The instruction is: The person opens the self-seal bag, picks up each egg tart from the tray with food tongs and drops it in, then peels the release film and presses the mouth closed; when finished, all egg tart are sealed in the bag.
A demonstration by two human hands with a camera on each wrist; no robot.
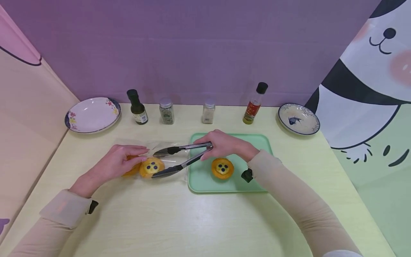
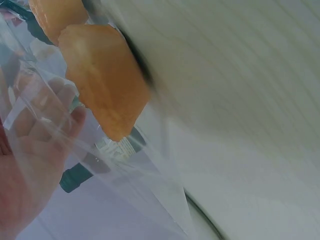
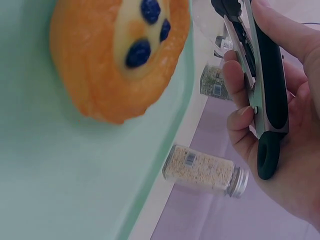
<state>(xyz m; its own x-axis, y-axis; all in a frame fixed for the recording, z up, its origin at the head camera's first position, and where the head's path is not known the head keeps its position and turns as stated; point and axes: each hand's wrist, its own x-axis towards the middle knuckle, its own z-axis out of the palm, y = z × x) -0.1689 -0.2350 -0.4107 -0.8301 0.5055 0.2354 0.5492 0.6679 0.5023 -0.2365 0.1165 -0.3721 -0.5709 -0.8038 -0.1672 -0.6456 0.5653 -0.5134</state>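
Observation:
My left hand [image 1: 123, 162] grips a clear plastic bag [image 2: 120, 170], its fingers and thumb over the bag beside two pastries. One pastry [image 1: 131, 168] is partly hidden under that hand. The other, a round golden pastry [image 1: 151, 167] with dark berries on a pale centre, lies just right of the thumb. My right hand [image 1: 216, 144] holds metal tongs [image 1: 189, 147] with black tips. The tongs' arms are spread; the lower tip overlaps the berry pastry's edge and the upper one lies above it. A third berry pastry [image 1: 222, 168] sits on the green tray [image 1: 205, 187] below my right hand.
Along the back stand a dark bottle [image 1: 138, 109], a jar of green herbs [image 1: 167, 112], a jar of pale seasoning [image 1: 208, 112] and a red-labelled bottle [image 1: 252, 107]. A floral oval plate [image 1: 93, 115] is at back left, a fish-patterned dish [image 1: 298, 119] at back right.

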